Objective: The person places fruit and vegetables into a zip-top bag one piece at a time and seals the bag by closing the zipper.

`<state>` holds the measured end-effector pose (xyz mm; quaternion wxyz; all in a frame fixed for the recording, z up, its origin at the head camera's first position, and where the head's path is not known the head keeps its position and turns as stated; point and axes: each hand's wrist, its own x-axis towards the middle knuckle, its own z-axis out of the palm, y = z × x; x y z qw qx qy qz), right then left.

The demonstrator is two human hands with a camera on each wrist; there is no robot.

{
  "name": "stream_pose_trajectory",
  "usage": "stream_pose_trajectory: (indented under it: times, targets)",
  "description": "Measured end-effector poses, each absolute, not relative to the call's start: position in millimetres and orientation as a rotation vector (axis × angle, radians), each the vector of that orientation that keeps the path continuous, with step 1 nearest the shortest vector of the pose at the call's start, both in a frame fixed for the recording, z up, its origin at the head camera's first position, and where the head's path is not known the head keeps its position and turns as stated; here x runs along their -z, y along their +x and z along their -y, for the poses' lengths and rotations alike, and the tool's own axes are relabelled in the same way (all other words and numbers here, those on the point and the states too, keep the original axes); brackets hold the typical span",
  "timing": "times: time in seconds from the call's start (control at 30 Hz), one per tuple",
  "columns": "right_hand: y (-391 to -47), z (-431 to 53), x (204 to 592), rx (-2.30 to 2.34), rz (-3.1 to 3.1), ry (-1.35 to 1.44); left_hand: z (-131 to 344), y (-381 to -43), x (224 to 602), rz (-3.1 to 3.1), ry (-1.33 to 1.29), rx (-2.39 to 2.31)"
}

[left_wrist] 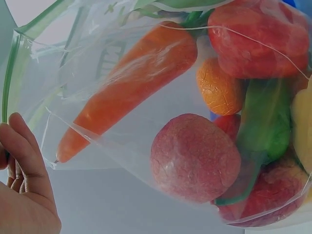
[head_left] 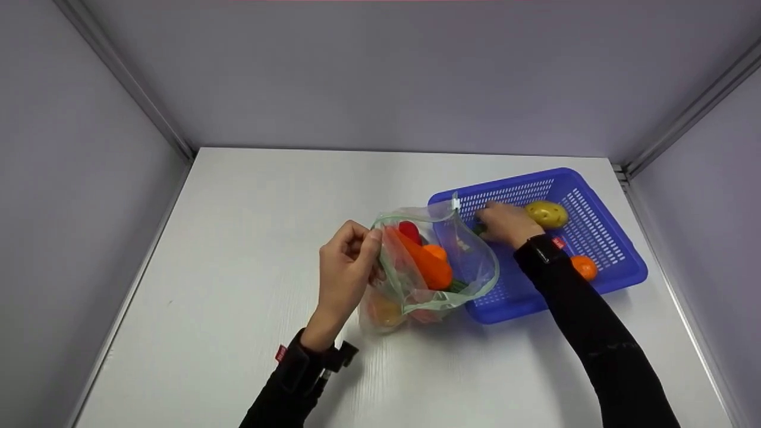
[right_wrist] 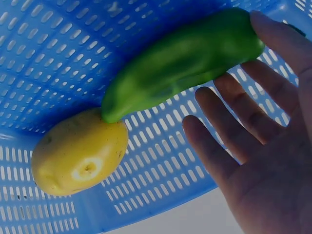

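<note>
My left hand [head_left: 345, 267] pinches the rim of a clear zip bag [head_left: 475, 261] between thumb and fingers. The bag's mouth gapes, and in it are a carrot [left_wrist: 141, 83], a red bell pepper [left_wrist: 258, 39], a small orange fruit [left_wrist: 219, 87], a round pinkish-red fruit [left_wrist: 195, 158] and a green pepper [left_wrist: 265, 117]. Inside the blue basket [head_left: 618, 252], my right hand [head_left: 506, 224] holds another long green pepper [right_wrist: 185, 63] by its stem end, thumb on one side and fingertips on the other. The pepper's far tip meets a yellow potato [right_wrist: 80, 153].
An orange [head_left: 584, 268] lies in the basket's near right part, beside my right sleeve. The bag stands against the basket's left side and overlaps its rim in the head view. Grey panels [head_left: 380, 77] rise behind and beside the white table [head_left: 238, 238].
</note>
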<state>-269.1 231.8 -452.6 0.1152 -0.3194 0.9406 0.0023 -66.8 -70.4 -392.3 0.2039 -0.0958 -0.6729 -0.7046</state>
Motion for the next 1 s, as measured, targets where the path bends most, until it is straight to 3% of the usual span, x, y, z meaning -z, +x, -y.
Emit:
stream_pose_trajectory:
  times: [0.37, 0.77, 1.0]
  targets:
    - [-265.6, -242.7, 454.1, 0.031, -2.697, -0.938, 70.5, -67.5, 394.5, 1.893, -0.288, 1.967]
    - [-239.7, -253.0, 408.0, 0.384, -2.856, -0.838, 70.9, -68.9, 396.4, 1.877, -0.269, 1.975]
    - [-206.9, -258.9, 384.5, 0.566, -3.034, -1.127, 72.9, -69.9, 397.2, 1.878, -0.246, 1.967]
